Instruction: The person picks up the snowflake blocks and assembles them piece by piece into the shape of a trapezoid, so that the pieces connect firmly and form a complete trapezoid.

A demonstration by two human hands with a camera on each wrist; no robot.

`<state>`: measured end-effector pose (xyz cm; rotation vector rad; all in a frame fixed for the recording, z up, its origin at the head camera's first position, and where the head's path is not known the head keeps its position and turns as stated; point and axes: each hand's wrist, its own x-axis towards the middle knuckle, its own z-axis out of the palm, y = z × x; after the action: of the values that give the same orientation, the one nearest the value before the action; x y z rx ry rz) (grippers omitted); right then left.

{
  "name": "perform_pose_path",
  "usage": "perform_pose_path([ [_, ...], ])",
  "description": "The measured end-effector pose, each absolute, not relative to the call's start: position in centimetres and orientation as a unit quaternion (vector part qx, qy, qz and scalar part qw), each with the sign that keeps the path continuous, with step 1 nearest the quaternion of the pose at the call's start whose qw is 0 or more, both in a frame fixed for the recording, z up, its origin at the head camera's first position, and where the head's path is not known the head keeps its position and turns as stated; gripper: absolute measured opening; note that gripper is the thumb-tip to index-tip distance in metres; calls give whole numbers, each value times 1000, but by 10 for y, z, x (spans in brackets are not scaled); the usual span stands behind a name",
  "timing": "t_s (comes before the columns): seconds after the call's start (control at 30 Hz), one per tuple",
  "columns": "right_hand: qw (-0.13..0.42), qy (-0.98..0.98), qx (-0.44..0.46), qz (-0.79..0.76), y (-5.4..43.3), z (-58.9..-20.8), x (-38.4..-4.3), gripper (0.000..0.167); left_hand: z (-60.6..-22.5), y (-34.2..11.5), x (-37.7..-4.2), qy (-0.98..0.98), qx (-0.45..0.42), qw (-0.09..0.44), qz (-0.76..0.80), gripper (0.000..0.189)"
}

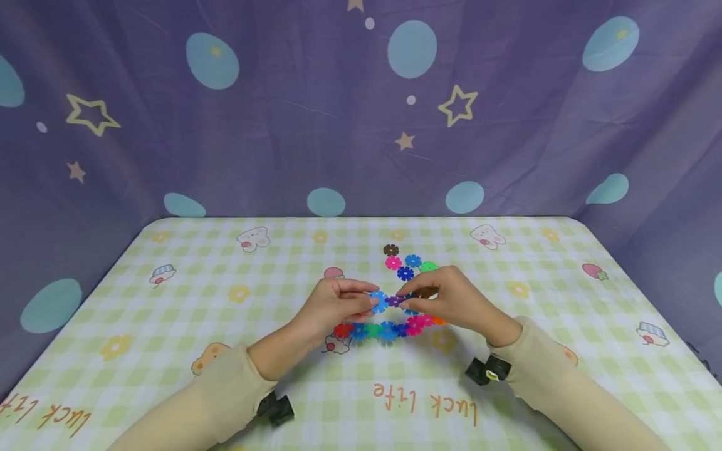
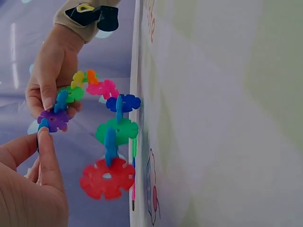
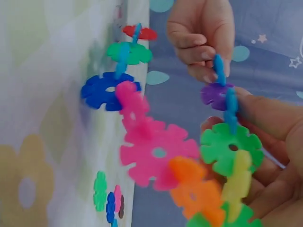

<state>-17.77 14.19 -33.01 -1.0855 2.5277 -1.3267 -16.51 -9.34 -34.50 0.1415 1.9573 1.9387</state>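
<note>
A chain of notched plastic flower discs hangs in a curve between and below the two hands, above the table. Its free end is a red disc (image 2: 107,178), followed by blue, green and pink ones. My left hand (image 1: 333,304) pinches a light blue disc (image 1: 378,301) between thumb and fingers. This disc meets a purple disc (image 3: 215,96) edge to edge. My right hand (image 1: 451,297) grips the chain at the purple disc, its fingers partly behind the neighbouring blue disc (image 3: 231,111) and green disc (image 3: 222,146).
Loose discs lie on the table beyond the hands: brown (image 1: 391,250), pink (image 1: 393,263), blue (image 1: 413,260), dark blue (image 1: 405,274) and green (image 1: 429,267). A checked cloth (image 1: 197,300) covers the table. A purple curtain (image 1: 316,138) hangs behind it.
</note>
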Motion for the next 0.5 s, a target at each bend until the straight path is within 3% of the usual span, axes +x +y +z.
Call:
perform_pose_path([
  [0.3, 168, 800, -325, -475, 145, -328, -188, 13, -346, -91, -170, 707, 66, 199, 675, 30],
  [0.5, 162, 787, -330, -495, 148, -333, -188, 12, -345, -90, -171, 718, 73, 203, 662, 30],
])
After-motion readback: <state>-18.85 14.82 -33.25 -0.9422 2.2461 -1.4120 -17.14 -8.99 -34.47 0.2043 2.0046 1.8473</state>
